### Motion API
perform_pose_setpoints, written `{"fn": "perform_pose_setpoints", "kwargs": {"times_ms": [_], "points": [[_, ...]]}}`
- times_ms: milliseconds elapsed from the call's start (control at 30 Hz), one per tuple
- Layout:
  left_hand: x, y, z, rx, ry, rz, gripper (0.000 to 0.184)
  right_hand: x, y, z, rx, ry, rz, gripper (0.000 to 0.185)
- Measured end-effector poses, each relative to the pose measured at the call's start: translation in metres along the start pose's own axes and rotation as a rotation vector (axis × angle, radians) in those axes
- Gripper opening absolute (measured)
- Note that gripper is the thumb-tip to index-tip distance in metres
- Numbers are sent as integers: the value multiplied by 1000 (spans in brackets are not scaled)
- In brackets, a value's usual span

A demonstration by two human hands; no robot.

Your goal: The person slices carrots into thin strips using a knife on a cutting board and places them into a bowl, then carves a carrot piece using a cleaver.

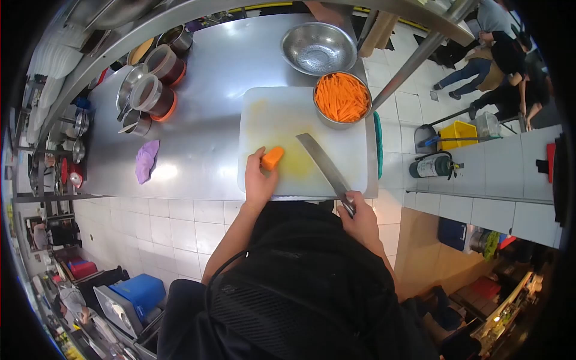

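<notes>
At centre, your left hand (260, 181) grips an unshredded carrot chunk (273, 157), your right hand (360, 219) a knife (324, 164); toward upper right, cut strips (342, 97) fill a bowl (337, 125).

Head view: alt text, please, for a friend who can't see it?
Left hand holding a carrot chunk and right hand holding a knife, at a cutting board. A bowl of carrot strips stands at its far right corner.

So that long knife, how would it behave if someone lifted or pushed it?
The knife is probably stiff, since its straight metal blade shows no bend. It may feel tip-heavy: most of its length extends past the right hand. Laid down, its flat blade should slide rather than roll.
</notes>
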State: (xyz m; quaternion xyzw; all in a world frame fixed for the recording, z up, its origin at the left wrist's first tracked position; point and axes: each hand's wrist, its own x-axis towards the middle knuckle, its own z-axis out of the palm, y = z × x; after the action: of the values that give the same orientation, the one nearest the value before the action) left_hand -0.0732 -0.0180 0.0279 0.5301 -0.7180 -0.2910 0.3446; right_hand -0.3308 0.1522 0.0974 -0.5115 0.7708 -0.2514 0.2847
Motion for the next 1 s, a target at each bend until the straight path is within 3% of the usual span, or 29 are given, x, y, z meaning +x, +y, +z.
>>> {"fn": "perform_pose_setpoints", "kwargs": {"times_ms": [67, 100, 167, 300, 433, 500, 633, 700, 767, 833, 900, 967, 1000], "points": [[10, 4, 3, -329, 101, -266, 60, 3, -2, -11, 234, -185, 46, 40], [15, 10, -3, -329, 98, -265, 60, 4, -2, -14, 235, -183, 48, 40], [28, 28, -18, -751, 92, -426, 52, 6, -2, -19, 537, -414, 353, 34], [35, 35, -30, -823, 32, -372, 33, 8, 2, -17, 477, -453, 353, 33], [26, 32, -24, -793, 37, -411, 31, 7, 3, -17, 438, -446, 321, 34], [14, 26, -19, -6, 190, 57, 44, 7, 8, -15, 421, -449, 293, 34], [-12, 14, -10, 217, -25, 16, 58, 8, 9, -15, 361, -453, 256, 32], [-17, 11, -9, -26, -126, -98, 65, 8, 10, -15, 347, -441, 244, 31], [-8, 22, -30, -66, -225, -197, 67, 8, 12, -15, 372, -461, 259, 33], [3, 32, -47, 250, -222, 188, 64, 8, 10, -12, 346, -413, 227, 33], [11, 39, -51, 306, -347, 248, 60, 5, 8, -6, 317, -374, 206, 34], [21, 38, -42, 654, -657, 465, 56, 10, 8, -4, 413, -368, 317, 39], [27, 38, -40, 660, -655, 470, 56, 11, 6, -5, 419, -365, 313, 39]]}}
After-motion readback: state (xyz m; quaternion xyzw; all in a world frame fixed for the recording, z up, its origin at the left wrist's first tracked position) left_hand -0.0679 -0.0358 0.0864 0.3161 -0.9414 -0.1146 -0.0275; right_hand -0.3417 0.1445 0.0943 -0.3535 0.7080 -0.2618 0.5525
